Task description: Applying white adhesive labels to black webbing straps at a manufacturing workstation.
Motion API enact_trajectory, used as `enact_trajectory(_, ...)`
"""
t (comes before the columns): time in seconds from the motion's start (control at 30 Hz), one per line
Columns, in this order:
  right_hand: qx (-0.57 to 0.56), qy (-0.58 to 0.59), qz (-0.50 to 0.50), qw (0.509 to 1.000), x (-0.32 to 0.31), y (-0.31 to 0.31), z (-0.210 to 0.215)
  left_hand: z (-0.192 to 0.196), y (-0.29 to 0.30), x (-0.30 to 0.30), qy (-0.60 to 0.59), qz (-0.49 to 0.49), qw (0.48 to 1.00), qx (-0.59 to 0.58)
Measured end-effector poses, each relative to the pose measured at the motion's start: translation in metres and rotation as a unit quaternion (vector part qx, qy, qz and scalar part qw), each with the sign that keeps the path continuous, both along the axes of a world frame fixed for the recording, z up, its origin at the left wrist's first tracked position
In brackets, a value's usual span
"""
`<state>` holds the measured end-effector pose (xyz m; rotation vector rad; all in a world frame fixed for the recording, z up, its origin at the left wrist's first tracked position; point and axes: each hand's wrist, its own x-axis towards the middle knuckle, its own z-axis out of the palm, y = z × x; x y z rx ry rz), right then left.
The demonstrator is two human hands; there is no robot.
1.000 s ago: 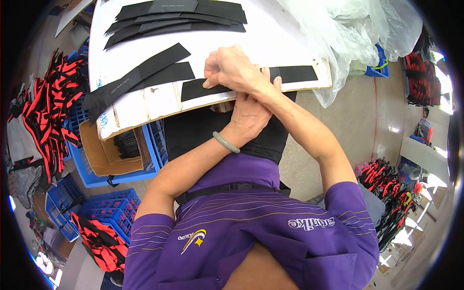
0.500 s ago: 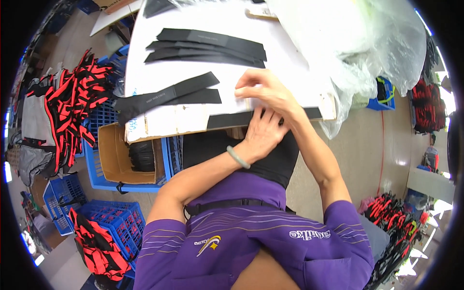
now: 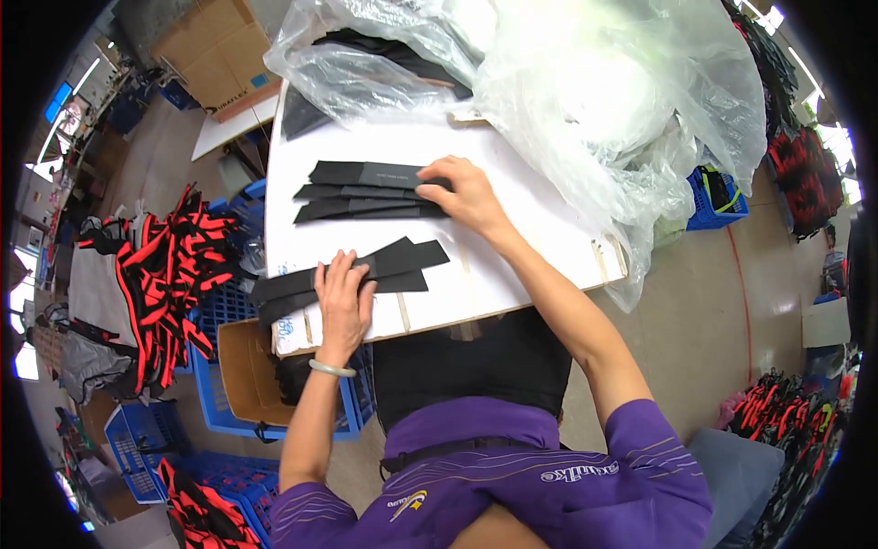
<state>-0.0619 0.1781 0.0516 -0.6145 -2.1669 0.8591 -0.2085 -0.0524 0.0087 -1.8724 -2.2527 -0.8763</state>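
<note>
— Where are the two hands?

— Both are on the white bench (image 3: 512, 247). The left hand (image 3: 343, 302) lies flat, palm down, on the near pile of black strips (image 3: 366, 273), which sits at the front left of the bench and sticks out past its left edge. The fingers (image 3: 337, 273) are spread and straight, pressing on the strips rather than closing around them.

— And the right one?

— The right hand (image 3: 466, 194) reaches further in, to the far stack of black strips (image 3: 366, 192). Its fingers rest on the right end of that stack, bent a little over the top strip. I cannot tell whether they pinch it or only press on it.

— How do the two piles lie?

— Apart, with bare white board between them. The far stack is neater, several strips laid nearly parallel. The near pile is looser and fans out toward the right.

— What else is around?

— A big heap of clear plastic bags (image 3: 594, 101) covers the back and right of the bench, with more dark cloth under it. Below the bench's left corner stands an open cardboard box (image 3: 242, 366) inside a blue crate (image 3: 219, 416). Red and black straps (image 3: 169, 274) are heaped to the left. The left wrist wears a pale green bangle (image 3: 331, 369).
</note>
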Motion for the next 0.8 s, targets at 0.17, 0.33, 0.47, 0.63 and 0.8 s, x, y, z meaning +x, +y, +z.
enact_trajectory(0.17,0.184,-0.123,-0.069,0.973,-0.046,0.008,-0.028,0.001,0.004,0.001,-0.022,-0.017,0.999,0.022)
enact_trajectory(0.33,0.21,-0.02,-0.074,0.975,-0.032,-0.003,-0.007,0.004,-0.004,0.003,-0.017,0.005,0.996,0.085)
enact_trajectory(0.47,-0.152,-0.033,0.108,0.982,0.026,-0.041,0.064,0.066,0.033,0.034,-0.545,-0.011,0.82,0.175)
enact_trajectory(0.63,-0.283,-0.003,0.097,0.954,0.076,-0.066,0.063,0.095,0.067,0.07,-0.713,-0.118,0.648,0.239)
enact_trajectory(0.8,-0.344,0.009,0.056,0.937,0.111,-0.076,0.054,0.093,0.073,0.098,-0.705,-0.075,0.68,0.186)
